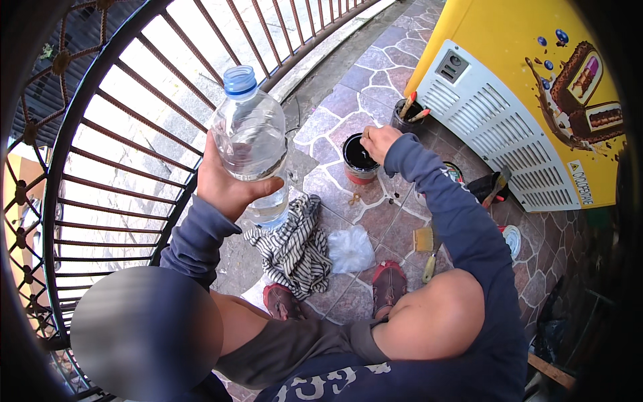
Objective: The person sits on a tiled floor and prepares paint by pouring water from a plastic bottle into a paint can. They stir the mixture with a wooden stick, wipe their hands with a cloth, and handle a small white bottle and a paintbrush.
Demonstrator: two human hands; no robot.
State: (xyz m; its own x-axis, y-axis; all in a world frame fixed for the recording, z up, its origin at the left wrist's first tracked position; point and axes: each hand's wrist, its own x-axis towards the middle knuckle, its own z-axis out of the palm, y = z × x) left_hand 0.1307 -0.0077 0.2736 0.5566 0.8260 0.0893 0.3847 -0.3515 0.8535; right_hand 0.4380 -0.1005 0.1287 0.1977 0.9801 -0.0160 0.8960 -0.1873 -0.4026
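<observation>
My left hand (231,181) is wrapped round a large clear plastic bottle (249,134). The bottle has a blue neck with no cap on it and stands nearly upright in the air, with clear liquid inside. My right hand (383,143) is at the right rim of an open can of black paint (360,155) on the tiled floor. Its fingers are pinched together over the can's edge; whatever they hold, if anything, is hidden. A striped black-and-white cloth (295,248) lies crumpled below the bottle, beside a translucent plastic bag (351,249).
A dark container (410,120) with brushes stands beyond my right hand. A wide brush (423,240) lies near my right knee, and a dark pot with a brush (487,190) stands farther right. A yellow cabinet (444,30) with a vented panel borders the right; a metal railing (127,177) curves along the left.
</observation>
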